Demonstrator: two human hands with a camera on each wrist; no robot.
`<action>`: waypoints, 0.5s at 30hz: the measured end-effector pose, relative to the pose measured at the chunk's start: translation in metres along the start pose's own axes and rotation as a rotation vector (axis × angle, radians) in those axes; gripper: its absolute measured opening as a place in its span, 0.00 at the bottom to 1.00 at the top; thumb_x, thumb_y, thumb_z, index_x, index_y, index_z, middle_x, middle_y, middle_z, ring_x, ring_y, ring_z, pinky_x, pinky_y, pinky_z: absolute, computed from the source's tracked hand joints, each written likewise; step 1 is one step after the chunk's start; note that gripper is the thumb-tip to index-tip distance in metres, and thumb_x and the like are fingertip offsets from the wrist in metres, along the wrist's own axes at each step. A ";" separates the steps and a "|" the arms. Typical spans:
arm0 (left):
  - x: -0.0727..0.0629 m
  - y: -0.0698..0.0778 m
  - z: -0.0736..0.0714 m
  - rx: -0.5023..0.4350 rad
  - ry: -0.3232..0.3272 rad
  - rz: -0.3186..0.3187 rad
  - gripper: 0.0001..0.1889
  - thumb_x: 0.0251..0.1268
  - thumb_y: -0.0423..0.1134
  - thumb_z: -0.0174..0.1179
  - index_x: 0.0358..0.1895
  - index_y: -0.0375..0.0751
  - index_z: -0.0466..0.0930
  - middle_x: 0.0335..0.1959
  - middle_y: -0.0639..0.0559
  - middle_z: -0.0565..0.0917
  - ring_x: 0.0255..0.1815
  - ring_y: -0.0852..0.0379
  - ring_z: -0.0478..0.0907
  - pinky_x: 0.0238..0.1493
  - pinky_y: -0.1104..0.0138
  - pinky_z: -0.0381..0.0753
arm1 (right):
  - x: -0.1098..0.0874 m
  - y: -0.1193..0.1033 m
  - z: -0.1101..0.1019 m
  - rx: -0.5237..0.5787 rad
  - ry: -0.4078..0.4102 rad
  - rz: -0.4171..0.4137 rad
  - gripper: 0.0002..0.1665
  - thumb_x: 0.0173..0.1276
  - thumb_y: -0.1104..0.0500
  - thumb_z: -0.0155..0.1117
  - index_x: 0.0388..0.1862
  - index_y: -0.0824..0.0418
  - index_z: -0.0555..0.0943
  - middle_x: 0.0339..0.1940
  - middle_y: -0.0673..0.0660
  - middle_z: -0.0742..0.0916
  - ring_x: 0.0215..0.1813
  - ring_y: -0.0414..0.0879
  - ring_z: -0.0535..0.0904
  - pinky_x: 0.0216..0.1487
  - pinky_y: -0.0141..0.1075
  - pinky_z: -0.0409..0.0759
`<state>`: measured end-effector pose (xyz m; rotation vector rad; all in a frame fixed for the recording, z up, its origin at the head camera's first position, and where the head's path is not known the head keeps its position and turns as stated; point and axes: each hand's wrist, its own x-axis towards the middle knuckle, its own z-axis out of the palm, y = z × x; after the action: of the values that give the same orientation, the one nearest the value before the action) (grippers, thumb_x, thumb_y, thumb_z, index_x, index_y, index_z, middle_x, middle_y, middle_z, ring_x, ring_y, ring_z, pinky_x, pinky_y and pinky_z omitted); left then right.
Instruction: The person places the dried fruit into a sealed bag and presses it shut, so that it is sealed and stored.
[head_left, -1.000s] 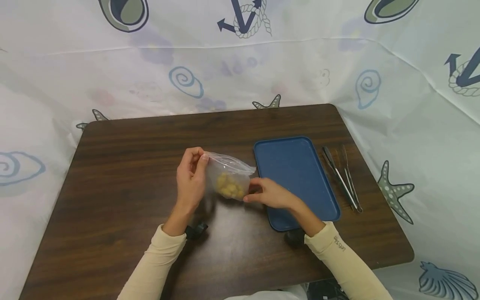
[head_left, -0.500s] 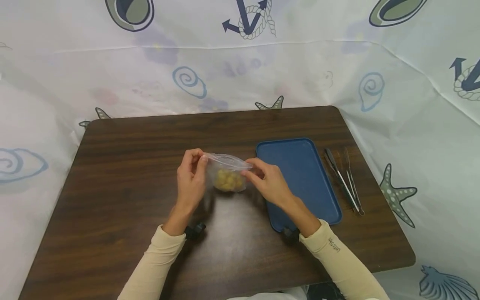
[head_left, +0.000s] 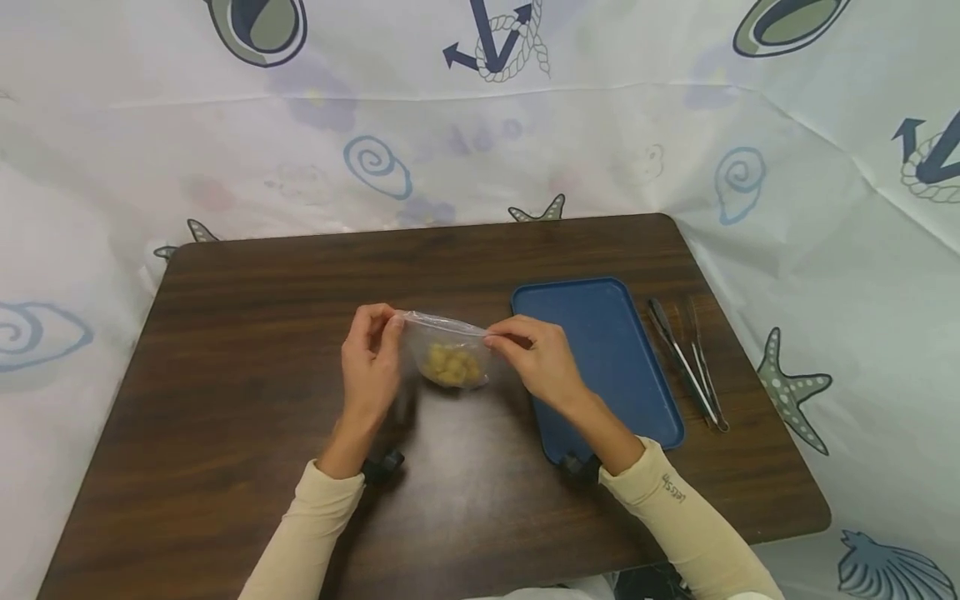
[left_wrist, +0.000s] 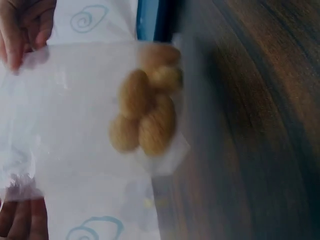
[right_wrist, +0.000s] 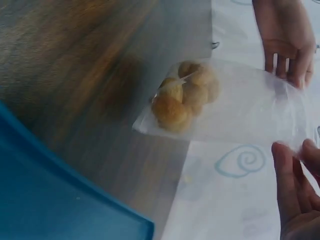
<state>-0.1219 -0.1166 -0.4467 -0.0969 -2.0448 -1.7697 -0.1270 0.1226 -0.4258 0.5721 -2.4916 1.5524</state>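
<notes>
A clear zip-top plastic bag [head_left: 431, 333] hangs between my two hands, with several small round yellow-brown pieces [head_left: 452, 365] gathered at its bottom. Their exact kind is hard to tell; in the right wrist view the pieces [right_wrist: 172, 110] look like golden-brown balls. My left hand [head_left: 370, 358] pinches the bag's top left corner between thumb and fingers. At the top right corner my right hand [head_left: 542, 360] does the same, so the top edge is stretched nearly straight. In the left wrist view the bag [left_wrist: 85, 110] appears sideways, somewhat blurred.
A blue tray [head_left: 581, 325] lies to the right, partly under my right forearm. Beyond it, metal tongs [head_left: 686, 362] lie near the right edge of the dark wooden table [head_left: 247, 375]. A white patterned cloth [head_left: 615, 125] hangs behind the table.
My right hand has moved from the bag's lower right side up to its top right corner and now pinches it. The top edge has been pulled straight; my left hand shifted slightly left.
</notes>
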 end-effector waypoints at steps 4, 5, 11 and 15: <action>-0.002 -0.011 -0.006 -0.112 -0.069 -0.070 0.13 0.82 0.35 0.52 0.57 0.31 0.80 0.52 0.46 0.87 0.52 0.59 0.82 0.57 0.71 0.78 | 0.004 -0.010 0.001 0.055 0.029 -0.025 0.04 0.69 0.60 0.73 0.39 0.59 0.91 0.32 0.54 0.91 0.32 0.46 0.87 0.35 0.30 0.83; -0.003 -0.015 -0.008 -0.127 -0.088 -0.102 0.14 0.82 0.34 0.50 0.60 0.31 0.80 0.54 0.46 0.86 0.53 0.59 0.82 0.58 0.70 0.78 | 0.005 -0.012 0.001 0.077 0.036 -0.028 0.05 0.69 0.60 0.73 0.39 0.60 0.91 0.31 0.56 0.91 0.32 0.47 0.87 0.36 0.30 0.84; -0.012 -0.041 -0.009 0.011 -0.335 -0.338 0.21 0.77 0.25 0.47 0.69 0.33 0.75 0.58 0.35 0.84 0.47 0.67 0.81 0.57 0.69 0.81 | 0.010 -0.026 -0.006 0.146 0.053 -0.031 0.04 0.69 0.63 0.72 0.40 0.62 0.90 0.32 0.57 0.90 0.34 0.51 0.87 0.37 0.30 0.84; -0.017 -0.046 -0.003 -0.078 -0.434 -0.435 0.22 0.73 0.25 0.55 0.68 0.31 0.74 0.60 0.30 0.83 0.45 0.65 0.85 0.54 0.62 0.85 | 0.015 -0.032 -0.012 0.159 0.056 -0.013 0.04 0.70 0.63 0.71 0.41 0.62 0.89 0.32 0.57 0.90 0.35 0.54 0.88 0.37 0.30 0.84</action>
<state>-0.1205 -0.1239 -0.4952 -0.0658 -2.4407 -2.2516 -0.1286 0.1175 -0.3886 0.5572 -2.3347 1.7474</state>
